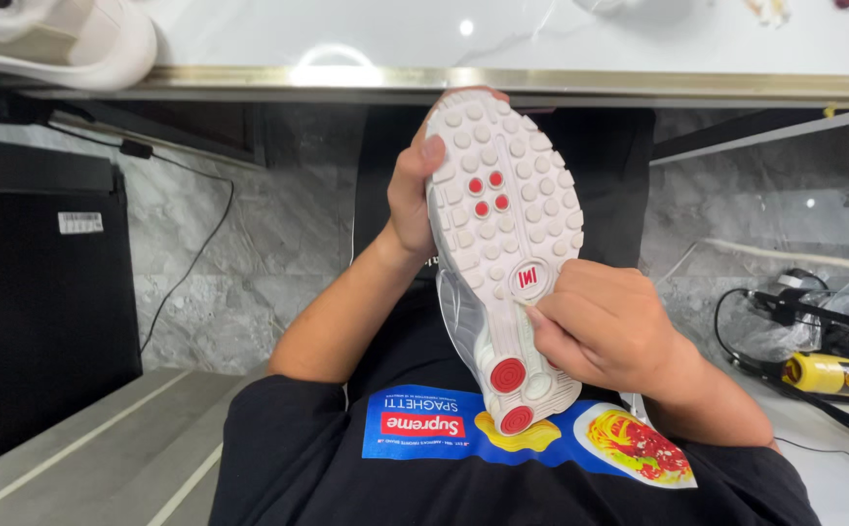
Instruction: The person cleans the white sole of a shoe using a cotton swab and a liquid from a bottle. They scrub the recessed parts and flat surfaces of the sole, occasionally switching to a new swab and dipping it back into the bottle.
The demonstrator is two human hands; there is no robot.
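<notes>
Head view showed a white sneaker held sole-up over the person's lap, just below the edge of a marble-look table with a gold rim. Left hand was wrapped around the toe end, thumb lying on the studded sole, fingers hidden behind the upper. Right hand was closed in a loose fist against the heel half, fingertips pressing the sole edge; whether it pinched anything small could not be told. Sole carried red dots at the forefoot and two red round pads at the heel.

Risks, as judged: the grip was on smooth rubber, with the shoe tilted and unsupported underneath, so a slackened left hand could have let it slide down onto the black shirt. The toe sat close to the table rim, so a lift could have knocked it. A second white shoe lay at the table's far left corner, partly overhanging, so a bump to the table might have tipped it off. Cables and a yellow bottle sat well apart.
</notes>
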